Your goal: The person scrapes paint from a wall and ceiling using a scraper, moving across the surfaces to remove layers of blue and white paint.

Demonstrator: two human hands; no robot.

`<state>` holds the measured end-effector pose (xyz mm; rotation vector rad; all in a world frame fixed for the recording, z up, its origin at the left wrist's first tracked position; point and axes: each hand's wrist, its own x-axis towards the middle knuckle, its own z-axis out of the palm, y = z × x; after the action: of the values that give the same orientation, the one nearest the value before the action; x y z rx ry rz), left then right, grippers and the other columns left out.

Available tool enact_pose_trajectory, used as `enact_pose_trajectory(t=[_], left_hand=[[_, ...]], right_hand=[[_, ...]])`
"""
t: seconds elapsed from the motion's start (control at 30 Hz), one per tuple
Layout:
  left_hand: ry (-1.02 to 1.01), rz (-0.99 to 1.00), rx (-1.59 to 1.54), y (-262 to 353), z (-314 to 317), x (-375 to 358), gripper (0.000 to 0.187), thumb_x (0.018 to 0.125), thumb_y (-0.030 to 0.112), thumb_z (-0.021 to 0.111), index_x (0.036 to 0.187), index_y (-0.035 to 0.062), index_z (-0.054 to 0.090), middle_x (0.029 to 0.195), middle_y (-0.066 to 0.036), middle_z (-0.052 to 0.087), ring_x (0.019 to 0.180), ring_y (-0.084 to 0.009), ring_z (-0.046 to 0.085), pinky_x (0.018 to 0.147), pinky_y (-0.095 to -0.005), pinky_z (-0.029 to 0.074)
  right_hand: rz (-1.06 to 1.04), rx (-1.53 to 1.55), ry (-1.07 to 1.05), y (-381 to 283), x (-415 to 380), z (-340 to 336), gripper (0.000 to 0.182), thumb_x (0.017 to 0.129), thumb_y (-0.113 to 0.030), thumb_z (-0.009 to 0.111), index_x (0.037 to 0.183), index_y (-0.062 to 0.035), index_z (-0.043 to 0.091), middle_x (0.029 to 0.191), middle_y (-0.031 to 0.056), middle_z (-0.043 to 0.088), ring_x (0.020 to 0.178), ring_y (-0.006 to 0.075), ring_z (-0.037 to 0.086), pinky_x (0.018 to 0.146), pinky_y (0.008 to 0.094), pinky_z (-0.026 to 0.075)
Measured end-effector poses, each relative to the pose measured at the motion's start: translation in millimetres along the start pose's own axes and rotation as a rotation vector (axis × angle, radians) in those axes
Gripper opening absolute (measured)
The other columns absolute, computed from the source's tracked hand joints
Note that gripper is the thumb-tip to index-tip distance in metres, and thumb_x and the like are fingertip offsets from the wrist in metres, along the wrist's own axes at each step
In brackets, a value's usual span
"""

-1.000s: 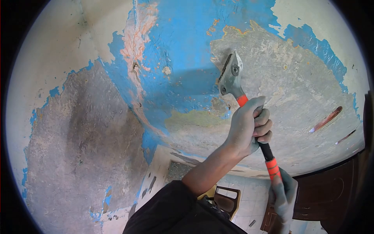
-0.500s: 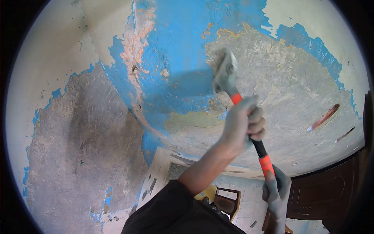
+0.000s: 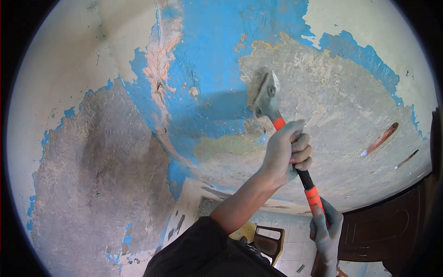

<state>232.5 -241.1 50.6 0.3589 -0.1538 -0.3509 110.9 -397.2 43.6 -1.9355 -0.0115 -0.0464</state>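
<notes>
A long-handled scraper with a grey metal head (image 3: 269,94) and a black and orange handle (image 3: 313,197) slants across the middle of the view. Its head lies against the wall, at the border between blue paint (image 3: 210,46) and bare grey plaster (image 3: 332,92). My left hand (image 3: 288,150) is closed round the upper handle, just below the head. Lower down, my right hand (image 3: 327,228) wraps the handle's bottom end, below the orange band.
Bare grey plaster (image 3: 110,171) also shows on the left wall, beside cream paint (image 3: 55,69). A brown chair (image 3: 268,244) stands on the tiled floor (image 3: 291,247) below. Dark wooden furniture (image 3: 383,226) is at the lower right.
The scraper head has moved slightly down in view. Both hands keep their hold, and the wall has shifted a little left in view.
</notes>
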Motion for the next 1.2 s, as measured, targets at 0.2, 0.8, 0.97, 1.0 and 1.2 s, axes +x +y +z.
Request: enact_pose_trajectory(t=[0.2,0.8,0.97,1.0,1.2], left_hand=[[0.005,0.038,0.018,7.0,-1.0,-1.5,0.039,0.094,0.027,0.05,0.062,0.0196,0.028,0.049,0.008,0.021,0.036,-0.0056,0.021,0.035,-0.0243,0.021],[0.072,0.131,-0.032,4.8,-10.0,3.7,0.04,0.094,0.025,0.05,0.059,0.0204,0.029,0.047,0.008,0.019,0.034,-0.0055,0.019,0.033,-0.023,0.019],[0.026,0.145,-0.05,14.3,-14.8,0.1,0.041,0.094,0.025,0.049,0.06,0.0195,0.029,0.047,0.008,0.019,0.034,-0.006,0.019,0.033,-0.0242,0.019],[0.037,0.095,-0.06,4.5,-13.7,0.5,0.041,0.095,0.026,0.049,0.06,0.0195,0.029,0.047,0.008,0.02,0.034,-0.006,0.019,0.034,-0.0244,0.019],[0.023,-0.017,-0.112,-24.9,-8.1,8.7,0.04,0.096,0.029,0.047,0.061,0.0195,0.03,0.048,0.008,0.021,0.035,-0.0058,0.021,0.035,-0.0243,0.02]], right_hand=[[0.084,-0.004,-0.055,3.2,-6.8,-12.4,0.044,0.094,-0.03,0.057,0.118,0.007,0.06,0.053,-0.005,0.044,0.046,0.0012,0.041,0.042,0.0204,0.031],[0.082,-0.084,-0.109,5.3,18.3,-16.3,0.039,0.093,-0.025,0.058,0.116,0.0061,0.062,0.059,-0.0046,0.045,0.054,0.0023,0.04,0.048,0.0212,0.031],[0.031,-0.076,-0.137,0.6,19.4,-12.9,0.038,0.093,-0.024,0.058,0.115,0.0066,0.062,0.06,-0.0041,0.046,0.056,0.0024,0.041,0.049,0.0216,0.031],[0.069,-0.072,-0.108,2.0,11.7,-18.1,0.038,0.092,-0.024,0.058,0.114,0.0069,0.062,0.059,-0.0042,0.046,0.054,0.0022,0.041,0.048,0.0214,0.031],[0.135,-0.107,-0.022,7.1,-3.4,-36.5,0.04,0.092,-0.027,0.058,0.112,0.0075,0.062,0.052,-0.0051,0.044,0.045,0.0008,0.04,0.04,0.0204,0.028]])
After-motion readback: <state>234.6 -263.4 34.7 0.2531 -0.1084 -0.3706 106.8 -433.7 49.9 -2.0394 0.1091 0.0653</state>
